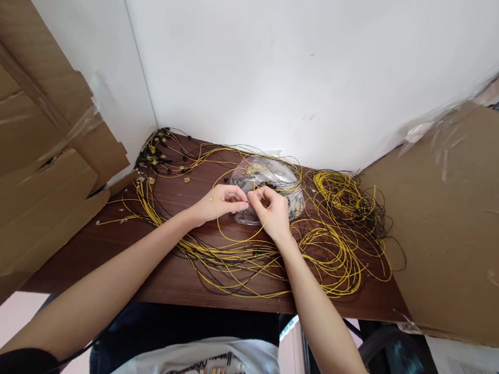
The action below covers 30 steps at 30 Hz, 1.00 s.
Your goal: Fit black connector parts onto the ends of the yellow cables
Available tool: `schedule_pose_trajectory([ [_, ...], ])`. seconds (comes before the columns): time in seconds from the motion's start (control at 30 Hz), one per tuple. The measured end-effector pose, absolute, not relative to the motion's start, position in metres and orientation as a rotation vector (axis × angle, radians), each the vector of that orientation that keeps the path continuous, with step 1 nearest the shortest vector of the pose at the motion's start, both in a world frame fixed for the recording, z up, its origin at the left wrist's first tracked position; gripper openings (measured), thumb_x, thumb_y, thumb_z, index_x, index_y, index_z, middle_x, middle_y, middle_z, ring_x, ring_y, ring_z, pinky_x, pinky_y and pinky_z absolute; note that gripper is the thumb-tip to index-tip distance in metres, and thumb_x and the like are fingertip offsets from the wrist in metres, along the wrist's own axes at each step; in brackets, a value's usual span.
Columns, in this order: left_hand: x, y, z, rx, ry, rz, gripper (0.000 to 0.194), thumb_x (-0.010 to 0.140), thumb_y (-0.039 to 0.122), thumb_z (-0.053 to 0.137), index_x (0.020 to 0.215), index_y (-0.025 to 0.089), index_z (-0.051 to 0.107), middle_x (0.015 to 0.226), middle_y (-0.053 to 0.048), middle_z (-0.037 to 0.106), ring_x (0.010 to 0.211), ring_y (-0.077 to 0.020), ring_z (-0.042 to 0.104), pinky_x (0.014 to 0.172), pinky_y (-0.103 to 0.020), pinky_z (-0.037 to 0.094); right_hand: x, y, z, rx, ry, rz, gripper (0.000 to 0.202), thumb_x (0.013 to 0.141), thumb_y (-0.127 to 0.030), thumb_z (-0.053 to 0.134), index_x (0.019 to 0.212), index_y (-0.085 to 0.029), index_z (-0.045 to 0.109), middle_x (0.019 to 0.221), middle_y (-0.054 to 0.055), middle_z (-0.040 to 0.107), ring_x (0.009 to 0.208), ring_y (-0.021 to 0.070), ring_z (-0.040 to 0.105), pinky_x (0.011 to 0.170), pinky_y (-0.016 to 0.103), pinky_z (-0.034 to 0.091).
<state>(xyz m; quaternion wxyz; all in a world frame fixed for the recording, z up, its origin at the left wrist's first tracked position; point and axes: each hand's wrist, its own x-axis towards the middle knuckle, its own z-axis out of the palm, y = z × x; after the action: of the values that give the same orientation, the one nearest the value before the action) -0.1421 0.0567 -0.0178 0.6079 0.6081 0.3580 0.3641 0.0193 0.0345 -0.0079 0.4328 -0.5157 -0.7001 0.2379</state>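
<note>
My left hand (pixel 223 203) and my right hand (pixel 272 212) meet fingertip to fingertip above a clear plastic bag (pixel 294 204). Each is closed in a pinch on a thin wire (pixel 229 238), whose yellow loop hangs below and around the fingers. What sits right between the fingertips is too small to make out. Inside the bag are small dark parts, partly hidden by my hands. Under my wrists a long bundle of yellow and black wires (pixel 225 255) runs across the brown table (pixel 95 258).
At the right lies a tangled coil of yellow and black wires (pixel 342 191). Wire ends with small black and yellow pieces (pixel 156 152) gather at the back left. Cardboard panels (pixel 15 135) (pixel 466 230) flank the table, and a white wall (pixel 267 59) rises behind it.
</note>
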Motion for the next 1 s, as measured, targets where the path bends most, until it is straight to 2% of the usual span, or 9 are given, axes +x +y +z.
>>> schedule_pose_trajectory([
  [0.57,-0.1424,0.0563,-0.0183,1.424,0.798,0.842,0.027,0.066,0.031,0.072,0.079,0.01,0.061,0.068,0.0,0.06,0.059,-0.0082,0.053,0.057,-0.021,0.041,0.0191,0.0347,-0.0097,-1.248,-1.783,0.561,0.026,0.084,-0.036,0.051,0.068,-0.016,0.059,0.064,0.0,0.06,0.058,0.011,0.05,0.058,0.022,0.038],
  [0.87,-0.1417,0.0558,-0.0178,1.393,0.823,0.849,0.026,0.064,0.028,0.072,0.078,0.01,0.06,0.067,0.0,0.06,0.059,-0.0082,0.053,0.058,-0.022,0.042,0.0191,0.0346,-0.01,-1.266,-1.711,0.574,0.032,0.086,-0.039,0.047,0.064,-0.017,0.055,0.06,0.0,0.058,0.053,0.0103,0.047,0.055,0.023,0.037],
  [1.0,-0.1416,0.0547,-0.0154,1.387,0.809,0.844,0.026,0.064,0.028,0.072,0.078,0.009,0.061,0.067,0.0,0.061,0.059,-0.008,0.053,0.057,-0.021,0.041,0.0183,0.0346,-0.0098,-1.231,-1.755,0.595,0.03,0.083,-0.042,0.052,0.066,-0.017,0.057,0.063,0.001,0.06,0.057,0.0117,0.051,0.057,0.023,0.039],
])
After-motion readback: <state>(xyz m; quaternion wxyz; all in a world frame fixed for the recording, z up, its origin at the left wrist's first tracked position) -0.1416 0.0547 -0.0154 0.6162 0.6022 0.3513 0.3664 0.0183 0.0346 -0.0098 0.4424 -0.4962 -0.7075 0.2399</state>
